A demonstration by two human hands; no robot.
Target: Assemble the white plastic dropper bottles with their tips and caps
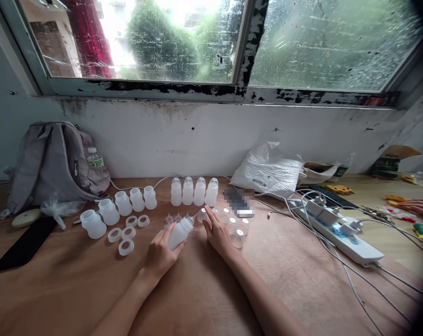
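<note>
Left hand [164, 249]: grips tilted, frosted-white, waisted plastic bottle [178, 235], best held steady, unsqueezed. Right hand [217, 232]: fingers extended, unclosed, beside clear round plastic caps [237, 239], right of that grip.

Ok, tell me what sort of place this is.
Probably an informal indoor work area, perhaps in a home or small workshop: a wooden table beneath a worn window, with capped bottles in a row and a backpack and power strip sharing the surface.

Frosted white bottle [177, 235], tilted toward right
</note>
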